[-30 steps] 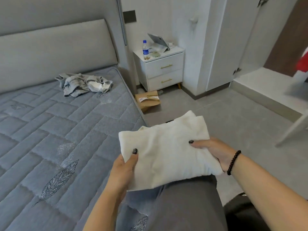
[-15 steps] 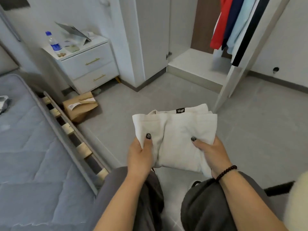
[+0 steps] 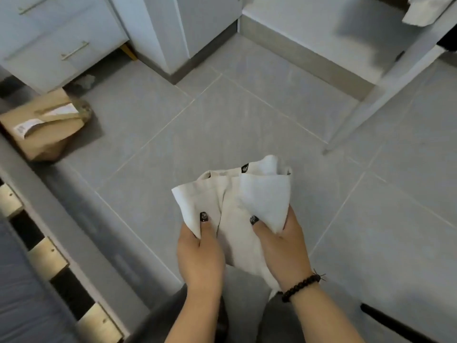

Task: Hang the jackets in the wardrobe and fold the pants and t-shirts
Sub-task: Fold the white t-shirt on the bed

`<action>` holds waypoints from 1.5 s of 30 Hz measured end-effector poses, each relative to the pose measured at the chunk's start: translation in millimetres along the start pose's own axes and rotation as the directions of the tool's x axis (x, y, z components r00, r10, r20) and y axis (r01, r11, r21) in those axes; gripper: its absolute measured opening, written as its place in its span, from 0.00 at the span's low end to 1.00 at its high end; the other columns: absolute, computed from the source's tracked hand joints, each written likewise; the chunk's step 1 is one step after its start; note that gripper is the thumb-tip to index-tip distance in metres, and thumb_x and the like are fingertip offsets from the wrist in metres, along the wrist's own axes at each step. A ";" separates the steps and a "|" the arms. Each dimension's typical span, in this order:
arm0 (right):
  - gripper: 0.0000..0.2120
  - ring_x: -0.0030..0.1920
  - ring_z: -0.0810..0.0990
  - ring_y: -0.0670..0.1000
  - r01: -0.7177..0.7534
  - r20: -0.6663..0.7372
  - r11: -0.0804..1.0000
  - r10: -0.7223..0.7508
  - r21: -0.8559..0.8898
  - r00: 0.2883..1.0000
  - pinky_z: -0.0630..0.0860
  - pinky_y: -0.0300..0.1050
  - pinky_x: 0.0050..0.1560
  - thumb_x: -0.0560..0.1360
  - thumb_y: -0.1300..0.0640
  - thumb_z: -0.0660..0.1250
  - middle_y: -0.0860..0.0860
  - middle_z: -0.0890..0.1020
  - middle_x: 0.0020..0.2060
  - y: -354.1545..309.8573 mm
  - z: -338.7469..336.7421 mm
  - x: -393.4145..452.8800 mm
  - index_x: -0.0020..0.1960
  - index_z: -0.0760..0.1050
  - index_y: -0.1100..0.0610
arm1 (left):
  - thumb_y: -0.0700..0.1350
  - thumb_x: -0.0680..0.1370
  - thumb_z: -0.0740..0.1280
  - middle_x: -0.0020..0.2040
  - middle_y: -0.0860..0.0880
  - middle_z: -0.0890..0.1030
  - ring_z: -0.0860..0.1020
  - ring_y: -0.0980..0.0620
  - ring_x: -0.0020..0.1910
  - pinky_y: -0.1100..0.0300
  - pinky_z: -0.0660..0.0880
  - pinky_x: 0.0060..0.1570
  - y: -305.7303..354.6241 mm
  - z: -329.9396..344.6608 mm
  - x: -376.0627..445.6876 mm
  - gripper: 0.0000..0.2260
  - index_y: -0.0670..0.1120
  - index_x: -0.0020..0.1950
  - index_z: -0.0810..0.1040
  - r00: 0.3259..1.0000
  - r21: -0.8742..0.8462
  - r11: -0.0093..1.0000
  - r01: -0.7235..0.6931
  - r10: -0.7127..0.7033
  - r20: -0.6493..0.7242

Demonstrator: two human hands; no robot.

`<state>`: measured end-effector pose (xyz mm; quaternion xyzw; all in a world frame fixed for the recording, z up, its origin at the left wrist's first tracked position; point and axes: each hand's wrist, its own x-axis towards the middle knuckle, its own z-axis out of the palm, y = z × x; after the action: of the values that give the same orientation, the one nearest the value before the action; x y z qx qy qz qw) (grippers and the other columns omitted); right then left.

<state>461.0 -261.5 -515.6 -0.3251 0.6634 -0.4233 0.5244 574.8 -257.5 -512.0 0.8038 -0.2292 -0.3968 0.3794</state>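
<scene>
While both hands close on it from below, the folded white t-shirt point(image 3: 243, 206) is held up over the floor, between the person's knees and the wardrobe. The left hand point(image 3: 199, 256) pinches the garment's left corner, its thumb with a dark glittery nail laid flat on the cloth; the right hand point(image 3: 282, 248) grips the right side the same way, thumb on top and the other fingers hidden beneath. The fabric looks soft and matte, folded into a rough, rumpled packet with several layered edges fanning at its far end, where a small black label point(image 3: 244, 168) shows. A bracelet of round black beads point(image 3: 300, 285) circles the right wrist.

Under and beyond the hands lies a floor of large smooth grey tiles point(image 3: 235, 120) with thin pale joints. Far to the left of the left hand sits a crumpled brown paper parcel point(image 3: 47, 129) bearing a white printed slip. Beyond it stands a white nightstand point(image 3: 57, 38) with slim brass bar handles. Nearer, left of the left forearm, pale wooden slats point(image 3: 47, 256) show between a grey bed frame and a quilted blue-grey mattress point(image 3: 22, 305). Ahead and to the right of the right hand, the white wardrobe point(image 3: 309, 28) has a raised smooth base and an open door point(image 3: 385, 87) angled out over the tiles. The person's grey trousers point(image 3: 277, 320) fill the space below the wrists.
</scene>
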 end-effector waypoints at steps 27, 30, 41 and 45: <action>0.13 0.51 0.83 0.44 0.247 0.072 0.958 -0.259 0.143 0.963 0.79 0.37 0.48 0.75 0.63 0.69 0.43 0.85 0.49 -544.6 18.4 -58.5 0.58 0.76 0.53 | 0.47 0.81 0.63 0.45 0.51 0.85 0.81 0.47 0.47 0.49 0.77 0.49 542.3 -209.9 -49.2 0.08 0.50 0.48 0.81 0.905 -0.254 0.933 -0.253 0.321 0.279; 0.15 0.53 0.82 0.43 0.339 0.071 0.934 -0.348 0.112 0.935 0.78 0.42 0.54 0.75 0.61 0.68 0.41 0.84 0.51 -599.2 13.3 -59.9 0.59 0.75 0.50 | 0.48 0.81 0.64 0.45 0.49 0.85 0.83 0.46 0.47 0.50 0.77 0.47 590.8 -217.4 -53.3 0.08 0.49 0.48 0.82 0.878 -0.280 0.915 -0.291 0.372 0.303; 0.23 0.57 0.77 0.40 0.620 -0.075 0.781 -0.624 -0.074 0.778 0.73 0.41 0.59 0.72 0.58 0.71 0.38 0.81 0.55 -767.8 -45.6 -10.3 0.65 0.72 0.46 | 0.50 0.80 0.63 0.39 0.54 0.85 0.81 0.56 0.38 0.60 0.74 0.38 778.5 -171.9 -47.3 0.10 0.49 0.46 0.82 0.681 -0.344 0.780 -0.523 0.625 0.382; 0.23 0.54 0.79 0.37 0.691 -0.130 0.717 -0.696 -0.091 0.706 0.74 0.38 0.56 0.73 0.57 0.71 0.38 0.81 0.55 -828.6 -66.3 33.9 0.66 0.71 0.46 | 0.52 0.80 0.63 0.40 0.56 0.85 0.82 0.53 0.43 0.57 0.76 0.43 856.0 -132.9 -41.7 0.10 0.51 0.47 0.82 0.616 -0.364 0.720 -0.591 0.694 0.373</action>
<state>378.0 -633.1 224.0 -0.5259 0.5388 -0.6011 0.2681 600.8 -692.2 238.1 0.4969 -0.5479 -0.4428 0.5068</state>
